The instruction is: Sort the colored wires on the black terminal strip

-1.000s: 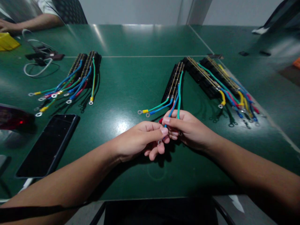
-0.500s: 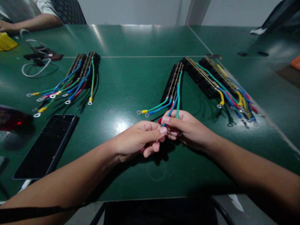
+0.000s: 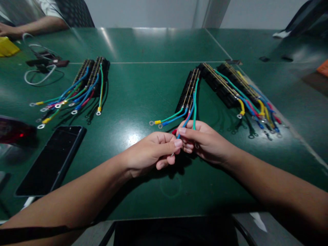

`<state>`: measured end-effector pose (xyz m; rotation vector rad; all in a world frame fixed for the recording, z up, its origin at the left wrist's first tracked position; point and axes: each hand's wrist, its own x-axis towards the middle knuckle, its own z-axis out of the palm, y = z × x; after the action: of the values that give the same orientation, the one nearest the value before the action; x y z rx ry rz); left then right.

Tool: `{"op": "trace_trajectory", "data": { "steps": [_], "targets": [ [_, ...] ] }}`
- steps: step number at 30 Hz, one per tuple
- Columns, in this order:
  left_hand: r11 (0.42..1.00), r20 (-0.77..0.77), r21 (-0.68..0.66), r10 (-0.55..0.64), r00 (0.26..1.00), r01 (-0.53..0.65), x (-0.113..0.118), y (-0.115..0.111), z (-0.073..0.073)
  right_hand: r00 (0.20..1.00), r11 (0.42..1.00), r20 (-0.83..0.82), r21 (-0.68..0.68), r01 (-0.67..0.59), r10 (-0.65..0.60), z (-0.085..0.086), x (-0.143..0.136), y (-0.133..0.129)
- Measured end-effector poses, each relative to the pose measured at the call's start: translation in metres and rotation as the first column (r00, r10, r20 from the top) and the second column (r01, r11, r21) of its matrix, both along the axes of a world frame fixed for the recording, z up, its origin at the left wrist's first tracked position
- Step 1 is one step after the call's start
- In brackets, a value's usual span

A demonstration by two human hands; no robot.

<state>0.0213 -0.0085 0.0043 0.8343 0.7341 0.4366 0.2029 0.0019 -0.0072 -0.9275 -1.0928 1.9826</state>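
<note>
My left hand point(image 3: 161, 150) pinches the end of a blue wire point(image 3: 189, 117), and a bit of metal shows below its fingertips. Close against it, my right hand point(image 3: 201, 138) grips the same blue wire a little higher up. The wire runs from a black terminal block point(image 3: 189, 87) with brass-coloured strips. A green wire point(image 3: 196, 99) from that block passes behind my right fingers. To the left, a green wire with a yellow sleeve point(image 3: 158, 122) and a blue wire with a ring lug point(image 3: 161, 126) lie free. A red sleeve point(image 3: 174, 131) peeks out beside my fingertips.
More wired terminal blocks lie at right point(image 3: 220, 85) and at left point(image 3: 96, 77). A phone point(image 3: 51, 160) rests at the near left, by a dark red object point(image 3: 15, 130). Cables point(image 3: 41, 68) lie farther back. Another person's arm point(image 3: 41, 25) rests at the far left of the green table point(image 3: 143, 99).
Almost nothing differs. Both hands keep their hold on the blue wire, with only a very slight shift of the fingers.
</note>
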Motion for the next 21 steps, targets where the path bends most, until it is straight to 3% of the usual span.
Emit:
{"op": "trace_trajectory", "data": {
  "steps": [10,16,21],
  "targets": [
    [0.997,0.025,-0.023,-0.066,0.997,0.067,-0.001,0.0011,-0.0015,0.999,0.999,0.028,0.035,-0.024,0.024,0.0008,0.0009,0.0003],
    [1.0,-0.012,0.009,0.001,1.0,-0.001,-0.0004,-0.0008,-0.0006,1.0,1.0,-0.006,0.008,0.009,-0.009,-0.0003,0.0002,-0.0003],
    [0.999,0.004,0.006,-0.038,0.999,0.038,-0.0011,0.0002,-0.0015,1.0,1.0,0.017,-0.005,0.014,-0.014,0.0013,-0.0002,-0.0003]
  ]
}}
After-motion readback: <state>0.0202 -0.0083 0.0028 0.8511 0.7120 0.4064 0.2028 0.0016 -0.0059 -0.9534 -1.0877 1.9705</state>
